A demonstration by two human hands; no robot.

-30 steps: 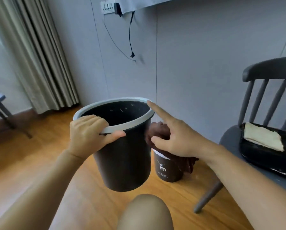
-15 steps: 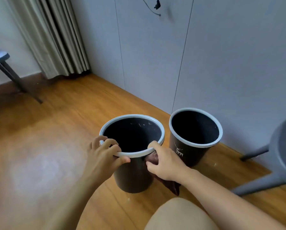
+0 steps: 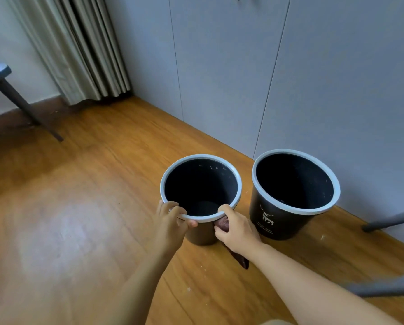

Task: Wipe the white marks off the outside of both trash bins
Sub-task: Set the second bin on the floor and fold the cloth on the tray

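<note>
The 2 trash bins stand upright on the wood floor point(image 3: 83, 207) by the wall, near bin point(image 3: 199, 235) beside deer-print bin point(image 3: 278, 224). The left hand point(image 3: 170, 226) grips the near bin's rim. The right hand point(image 3: 237, 228) holds a dark red cloth point(image 3: 223, 224) against that bin's outer side.

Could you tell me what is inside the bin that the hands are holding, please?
The held bin looks empty: only its dark inner wall, a few pale specks near the far rim and part of the bottom show. The near inner wall is hidden by the rim, left hand and right hand.
</note>
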